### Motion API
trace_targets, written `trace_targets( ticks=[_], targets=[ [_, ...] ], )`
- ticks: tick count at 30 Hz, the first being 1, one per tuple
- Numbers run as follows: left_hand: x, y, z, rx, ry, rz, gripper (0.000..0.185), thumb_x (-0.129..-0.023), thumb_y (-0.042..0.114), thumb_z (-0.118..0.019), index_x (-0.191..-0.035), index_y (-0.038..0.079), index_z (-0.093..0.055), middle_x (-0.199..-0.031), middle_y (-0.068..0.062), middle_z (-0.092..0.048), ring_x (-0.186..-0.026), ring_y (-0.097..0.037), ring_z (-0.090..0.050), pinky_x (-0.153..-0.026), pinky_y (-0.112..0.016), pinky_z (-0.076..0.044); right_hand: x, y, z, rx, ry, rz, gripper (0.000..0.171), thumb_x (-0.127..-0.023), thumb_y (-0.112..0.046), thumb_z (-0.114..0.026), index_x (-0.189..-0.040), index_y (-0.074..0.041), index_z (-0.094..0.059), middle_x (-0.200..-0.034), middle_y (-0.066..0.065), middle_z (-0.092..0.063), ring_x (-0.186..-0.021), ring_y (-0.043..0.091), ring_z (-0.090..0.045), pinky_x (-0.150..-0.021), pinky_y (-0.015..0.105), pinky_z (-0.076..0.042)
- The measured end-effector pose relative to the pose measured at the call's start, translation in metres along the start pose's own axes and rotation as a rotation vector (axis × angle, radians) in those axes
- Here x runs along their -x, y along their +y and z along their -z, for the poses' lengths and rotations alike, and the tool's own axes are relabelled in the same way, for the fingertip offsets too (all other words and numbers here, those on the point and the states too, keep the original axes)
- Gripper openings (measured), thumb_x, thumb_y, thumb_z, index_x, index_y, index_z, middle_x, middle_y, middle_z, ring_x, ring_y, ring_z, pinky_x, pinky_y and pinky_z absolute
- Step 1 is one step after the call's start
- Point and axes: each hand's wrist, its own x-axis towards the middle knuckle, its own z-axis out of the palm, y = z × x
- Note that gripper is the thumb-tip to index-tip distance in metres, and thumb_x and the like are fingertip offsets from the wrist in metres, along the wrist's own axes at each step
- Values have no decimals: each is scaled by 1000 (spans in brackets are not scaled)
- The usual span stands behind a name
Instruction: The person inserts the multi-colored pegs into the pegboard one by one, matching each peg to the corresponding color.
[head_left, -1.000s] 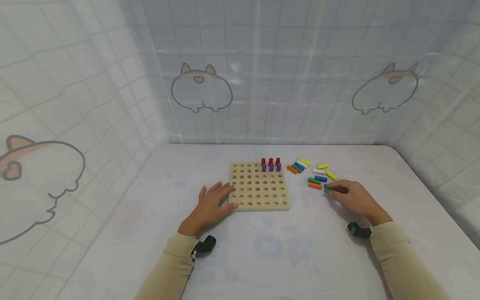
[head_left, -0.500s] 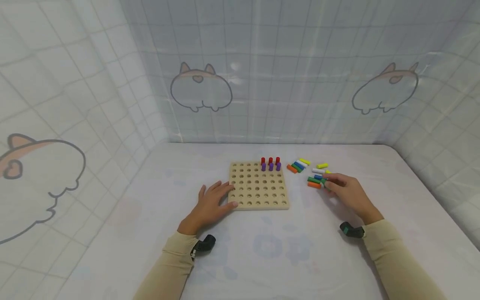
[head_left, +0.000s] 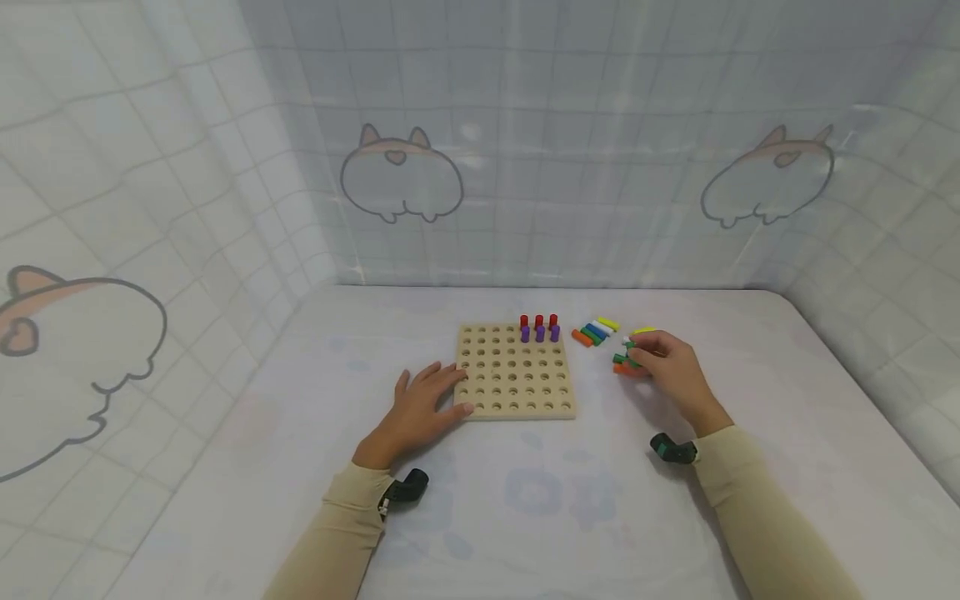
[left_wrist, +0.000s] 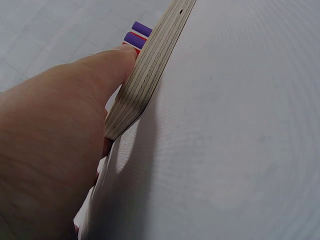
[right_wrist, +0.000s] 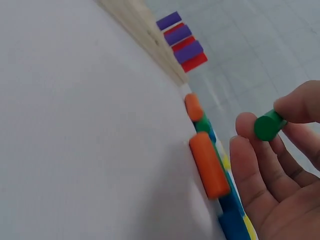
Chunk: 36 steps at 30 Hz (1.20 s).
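right hand (head_left: 670, 364): pinches a green peg (right_wrist: 268, 125) between thumb and fingertips, other fingers loosely curled. a second ago it was low by the loose pile's near edge; now it has moved up and left, over the pile.
green peg: lifted off the table, just above the orange peg (right_wrist: 208, 165) and the other loose pegs (head_left: 596, 332).
left hand (head_left: 417, 408): flat, fingers straight, resting against the left edge of the peg board (head_left: 514, 373); unchanged since earlier.
peg board: same spot, red pegs (head_left: 537, 321) and purple pegs (head_left: 539, 334) upright in its far rows.
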Motion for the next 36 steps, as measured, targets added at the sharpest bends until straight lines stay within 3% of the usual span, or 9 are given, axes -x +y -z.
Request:
trace_targets(
  ticks=[3, 9, 12, 20, 30, 36],
  targets=[
    [0, -1, 0, -1, -2, 2, 69, -96, 59, -56, -153, 22, -44, -158, -1, -38, -150, -29, -22, -114, -67, 1, -5, -3, -7, -70, -6, 1, 44, -98, -33, -67, -128, -2, -60, -127, 14, -60, -102, 14, -63, -82, 20, -52],
    [1, -1, 2, 3, 0, -8, 68, -96, 58, -57, -152, 21, -46, -158, -3, -40, -150, -29, -23, -114, -68, 1, -13, -8, -25, -295, -46, -23, 46, -98, -21, -68, -132, 6, -53, -126, 21, -56, -99, 19, -71, -84, 33, -58],
    [2, -1, 3, 4, -4, -9, 68, -96, 57, -57, -152, 21, -45, -158, -3, -39, -150, -30, -23, -114, -68, 1, -18, -9, -35, -340, -51, -35, 48, -97, -20, -69, -134, 5, -52, -130, 23, -56, -100, 20, -70, -85, 33, -57],
    [3, -1, 2, 4, -6, -3, 68, -96, 60, -55, -152, 23, -45, -158, -1, -39, -150, -28, -22, -114, -67, 1, -32, -13, -62, -370, -38, -48, 41, -96, -20, -69, -130, -1, -57, -127, 17, -59, -101, 20, -68, -85, 31, -57],
    [2, 0, -1, -13, 2, 4, 69, -95, 62, -54, -152, 23, -45, -158, 2, -39, -150, -27, -22, -115, -67, 1, -40, -21, -79, -299, -3, -64, 31, -96, -20, -68, -125, -9, -61, -124, 10, -62, -109, 23, -64, -87, 26, -55],
    [4, -1, 1, -10, 10, 1, 70, -95, 62, -54, -152, 22, -45, -158, 0, -40, -150, -28, -23, -115, -67, 1, -42, -21, -90, -256, 5, 4, 31, -95, -18, -70, -123, -6, -63, -120, 13, -63, -106, 24, -62, -87, 27, -54]
  ],
)
